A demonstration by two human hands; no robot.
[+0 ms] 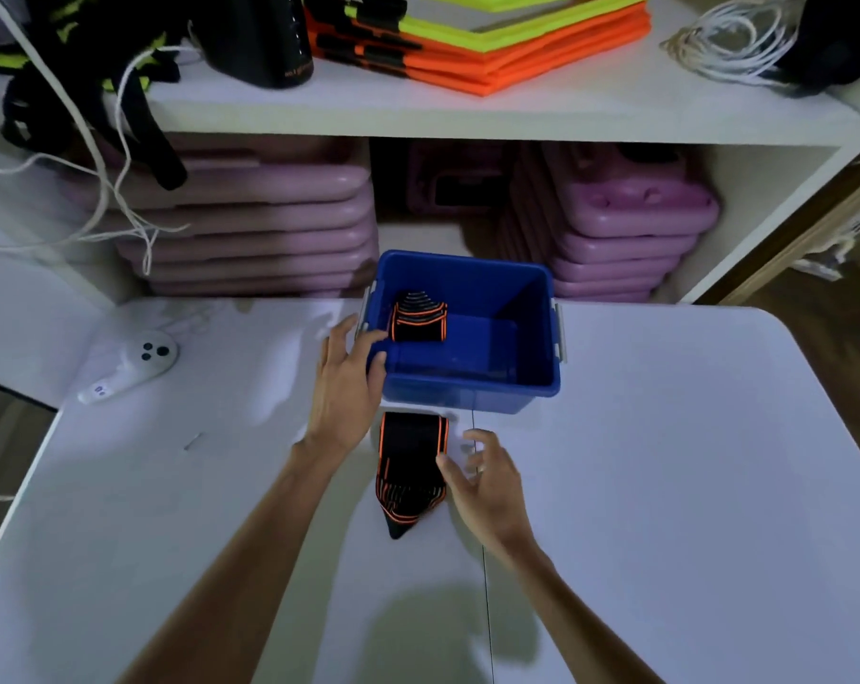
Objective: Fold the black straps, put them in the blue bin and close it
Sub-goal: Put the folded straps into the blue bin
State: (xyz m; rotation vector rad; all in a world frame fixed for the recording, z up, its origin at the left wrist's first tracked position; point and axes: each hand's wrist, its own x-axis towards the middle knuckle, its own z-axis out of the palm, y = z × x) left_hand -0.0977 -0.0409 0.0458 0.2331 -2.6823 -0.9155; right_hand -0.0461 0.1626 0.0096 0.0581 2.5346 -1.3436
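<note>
Head view:

- Blue bin (467, 333): open-topped, no lid on it, standing on the white table (665, 461) at its far edge, in front of the shelf unit.
- Folded strap in bin (419, 322): black with orange edging, lying on the bin floor against the left wall, toward the far side.
- Folded strap on table (410, 471): black with orange edging, lying just in front of the bin's near wall; its pointed end faces the person.
- Left hand (346, 387): fingers spread loosely, fingertips over the bin's left near corner and touching the rim; it grips nothing. The strap on the table lies just to its right, apart from it.
- Right hand (487, 481): fingers open and curled, thumb tip at the right edge of the strap on the table; not closed on it. The strap lies just to the left of the palm.
- White controller (132, 367): on the table, well to the left of the bin.
- Pink stacked boards (250, 229): on the lower shelf behind the bin.
- Orange and yellow folded items (487, 37): on the upper shelf.
- White cord coil (734, 42): upper shelf, right.
</note>
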